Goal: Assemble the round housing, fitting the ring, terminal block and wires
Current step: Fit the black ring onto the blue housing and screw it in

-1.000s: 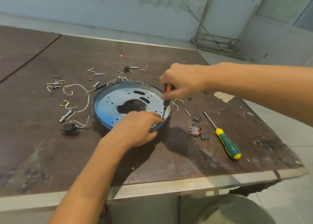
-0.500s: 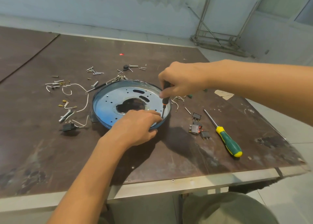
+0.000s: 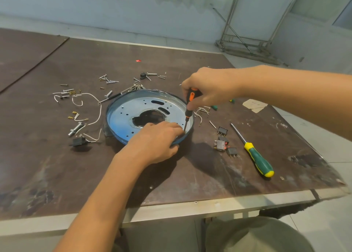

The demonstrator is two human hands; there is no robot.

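The round housing [image 3: 125, 116], a shallow blue-tinted metal dish with holes, slots and a dark central opening, lies flat mid-table. My left hand [image 3: 156, 141] rests on its near right rim, thumb outside the edge, fingertips curled by the screwdriver tip; whatever they pinch is hidden. My right hand [image 3: 207, 88] grips an orange-and-black screwdriver [image 3: 189, 104] almost upright, its tip on the dish floor beside my left fingertips. White wires [image 3: 95, 116] with terminals lie left of the dish, one leading to a small black block [image 3: 78, 141].
Loose screws and pins [image 3: 108, 79] are scattered behind the dish. Three black switches [image 3: 222, 144] and a green-and-yellow screwdriver [image 3: 257, 157] lie to the right. A metal bolt [image 3: 76, 129] lies left. The table's front edge [image 3: 190, 206] is close to me.
The view shifted slightly. My right hand turned the screwdriver in place, so its orange grip shows again. My left hand stays on the rim.
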